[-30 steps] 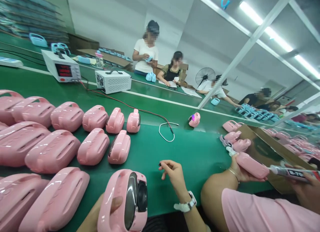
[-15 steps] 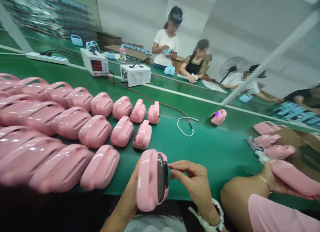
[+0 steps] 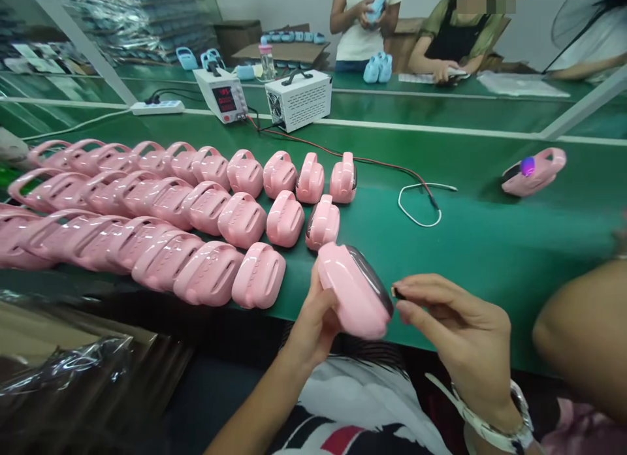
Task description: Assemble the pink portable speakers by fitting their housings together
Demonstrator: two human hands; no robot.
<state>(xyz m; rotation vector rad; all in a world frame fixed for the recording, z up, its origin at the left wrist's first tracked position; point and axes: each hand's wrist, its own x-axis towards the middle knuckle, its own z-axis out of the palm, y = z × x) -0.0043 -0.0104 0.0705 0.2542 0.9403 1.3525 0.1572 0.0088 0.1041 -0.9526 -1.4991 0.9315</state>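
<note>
My left hand (image 3: pixel 313 318) is wrapped round a glossy pink portable device (image 3: pixel 350 295), held tilted above the table's front edge. Its dark shiny front panel (image 3: pixel 369 272) faces right. Between the thumb and forefinger of my right hand (image 3: pixel 460 337) is a small black piece (image 3: pixel 398 292) with a metallic glint, just right of the panel and apart from it. Its exact kind is too small to make out. To the left, rows of similar pink devices (image 3: pixel 259 275) with carrying handles stand on the green table (image 3: pixel 470 246).
Behind the rows stand a power supply (image 3: pixel 223 96) with red digits and a white vented box (image 3: pixel 301 99). A thin white cable loop (image 3: pixel 416 223) lies on the table. Another pink device (image 3: pixel 539 174) glows purple at right. A co-worker's limb (image 3: pixel 582 331) is close on the right; people sit opposite.
The view has swung right and down. The held device has turned from upright to tilted. My right hand has drawn back from its panel, and the small black piece now shows in the fingers.
</note>
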